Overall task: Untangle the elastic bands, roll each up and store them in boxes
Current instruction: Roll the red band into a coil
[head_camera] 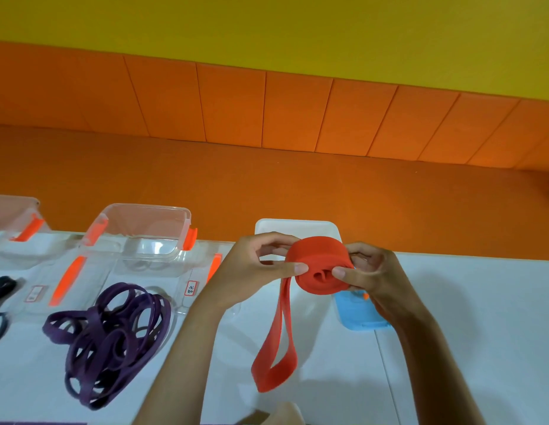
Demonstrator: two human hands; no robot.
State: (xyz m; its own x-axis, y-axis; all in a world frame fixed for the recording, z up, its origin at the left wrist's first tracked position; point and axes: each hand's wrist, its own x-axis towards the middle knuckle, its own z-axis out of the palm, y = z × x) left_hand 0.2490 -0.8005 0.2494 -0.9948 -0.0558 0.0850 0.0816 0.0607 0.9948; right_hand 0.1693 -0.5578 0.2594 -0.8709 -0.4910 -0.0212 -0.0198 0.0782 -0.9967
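A red elastic band (316, 265) is mostly wound into a thick roll, held in the air above the white table (466, 317). My left hand (257, 265) pinches the roll's left side, thumb on its front face. My right hand (368, 271) grips its right side, thumb pressed on the front. The band's loose end hangs down as a long loop (276, 357) that reaches the table. A tangle of purple bands (110, 338) lies on the table at the left. Behind it stands an open clear box (144, 228) with orange clips.
A second clear box (15, 228) stands at the far left, with dark bands (0, 296) in front of it. A clear lid with a label (191, 288) lies beside the purple tangle. A white box (297, 228) and a blue lid (359, 314) sit behind my hands. An orange wall lies beyond.
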